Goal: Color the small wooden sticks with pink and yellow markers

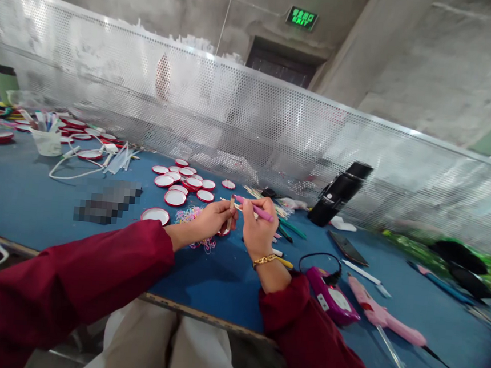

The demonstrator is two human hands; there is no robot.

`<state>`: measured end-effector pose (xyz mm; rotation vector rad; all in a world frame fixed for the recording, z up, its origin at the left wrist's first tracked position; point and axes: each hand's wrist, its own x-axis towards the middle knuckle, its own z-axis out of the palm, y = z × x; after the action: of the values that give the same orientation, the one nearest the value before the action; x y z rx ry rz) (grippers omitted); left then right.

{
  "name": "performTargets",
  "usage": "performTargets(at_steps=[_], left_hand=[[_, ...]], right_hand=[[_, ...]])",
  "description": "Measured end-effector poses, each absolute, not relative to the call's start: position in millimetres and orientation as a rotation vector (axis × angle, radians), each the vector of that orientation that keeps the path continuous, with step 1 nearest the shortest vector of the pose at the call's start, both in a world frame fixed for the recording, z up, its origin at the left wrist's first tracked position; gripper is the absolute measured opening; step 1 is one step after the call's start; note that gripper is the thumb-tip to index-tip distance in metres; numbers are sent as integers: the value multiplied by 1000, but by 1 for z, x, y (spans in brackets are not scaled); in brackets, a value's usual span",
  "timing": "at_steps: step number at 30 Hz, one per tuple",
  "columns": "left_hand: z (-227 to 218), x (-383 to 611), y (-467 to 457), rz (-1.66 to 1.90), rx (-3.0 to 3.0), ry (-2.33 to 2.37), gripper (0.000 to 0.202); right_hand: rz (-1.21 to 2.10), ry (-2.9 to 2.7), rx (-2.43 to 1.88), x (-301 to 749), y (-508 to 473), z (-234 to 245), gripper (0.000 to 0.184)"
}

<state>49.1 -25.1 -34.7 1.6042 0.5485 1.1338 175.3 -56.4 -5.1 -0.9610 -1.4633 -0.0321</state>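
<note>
Sleeves [105,263] cross table edge [199,314]; left fingers [225,207] pinch pale stick [230,219], right fingers [249,214] hold pink pen [262,212]; tabletop [210,287] between sleeves.

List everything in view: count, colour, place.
Pen: one, pink, centre
Thin piece: one, tan, centre
Lids: many, red and white, centre and left
Small bands: pile, multicoloured, centre
Pixelated object: one, dark, left
Pen cup: one, white, left
Tumbler: one, green, far left
Bottle: one, black, right rear
Device: one, purple, right
Glue gun: one, pink, right
Other clutter: uncounted, mixed, scattered
Mesh panel: one, silver, rear
Exit sign: one, green, wall
Table: one, blue, beneath
Sleeves: two, dark red, foreground
Left hand: one, holding thin piece
Right hand: one, holding pen
</note>
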Motion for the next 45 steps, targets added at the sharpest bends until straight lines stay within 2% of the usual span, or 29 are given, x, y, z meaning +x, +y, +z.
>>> performTargets(at_steps=[14,22,45], left_hand=[[-34,49,-24,1138,1563,565,28],[-34,49,-24,1167,1560,548,35],[-36,49,-22,1157,1574,539,35]], right_hand=[[-68,-1461,-976,176,-57,-3,17],[-69,-1459,-993,176,-57,-3,17],[-36,-1474,-983,175,-59,-3,17]])
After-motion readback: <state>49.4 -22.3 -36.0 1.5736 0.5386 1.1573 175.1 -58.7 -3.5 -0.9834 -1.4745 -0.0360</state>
